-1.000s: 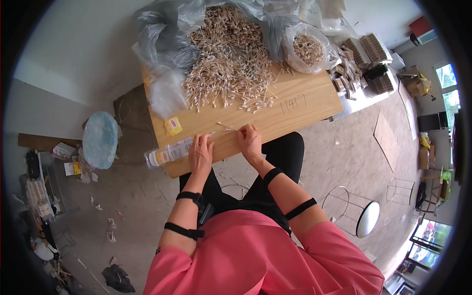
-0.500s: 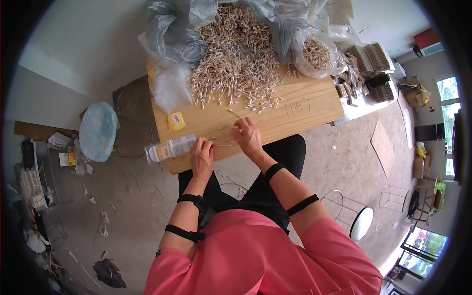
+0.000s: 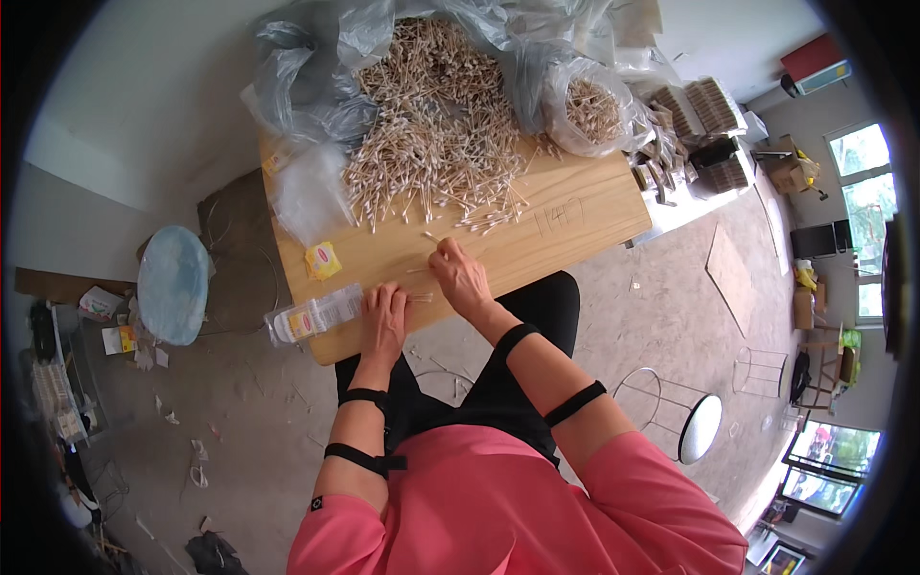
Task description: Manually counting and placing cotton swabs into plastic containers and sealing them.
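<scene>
Two hands at the near edge of a table (image 3: 537,251): my left hand (image 3: 385,314) bends over a clear packet (image 3: 326,310) at nine o'clock, perhaps steadying it, a few swabs (image 3: 421,298) poking out at three. My right hand (image 3: 464,278), at two, curls beside one swab (image 3: 430,236); whether either grips, I cannot tell. Beyond, at twelve, a swab heap (image 3: 431,139) lies, apparently for easy reach.
</scene>
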Tool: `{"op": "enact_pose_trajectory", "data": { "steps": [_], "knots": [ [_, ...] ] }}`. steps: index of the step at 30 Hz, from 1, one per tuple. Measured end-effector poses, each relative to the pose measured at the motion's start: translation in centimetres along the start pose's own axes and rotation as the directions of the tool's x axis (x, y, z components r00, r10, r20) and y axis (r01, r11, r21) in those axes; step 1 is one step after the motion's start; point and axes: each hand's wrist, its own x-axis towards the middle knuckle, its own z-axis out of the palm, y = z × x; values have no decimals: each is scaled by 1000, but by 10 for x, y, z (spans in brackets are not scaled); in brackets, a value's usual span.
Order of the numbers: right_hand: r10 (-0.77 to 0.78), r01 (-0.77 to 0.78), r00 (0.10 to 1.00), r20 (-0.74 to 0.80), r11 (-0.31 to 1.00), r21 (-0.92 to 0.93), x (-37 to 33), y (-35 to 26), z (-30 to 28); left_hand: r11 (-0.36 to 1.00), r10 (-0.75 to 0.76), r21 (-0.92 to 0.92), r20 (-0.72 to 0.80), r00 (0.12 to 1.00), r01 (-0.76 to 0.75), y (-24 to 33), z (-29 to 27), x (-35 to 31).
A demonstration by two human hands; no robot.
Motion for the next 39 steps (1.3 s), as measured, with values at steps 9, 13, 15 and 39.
{"op": "enact_pose_trajectory", "data": {
  "steps": [9,13,15,39],
  "knots": [
    [149,-115,982,-113,958,264,-1,12,8,997,13,-80,4,1000,-12,0,0,2],
    [51,-69,997,66,948,309,1,-6,19,996,72,59,-30,997,-70,1,-7,12],
    [186,-161,979,-80,954,252,28,-17,19,998,60,-13,31,998,-60,-2,-4,6],
    [98,-94,993,-60,993,70,10,-10,15,1000,6,18,-24,1000,-6,3,-1,5]
  ]
}}
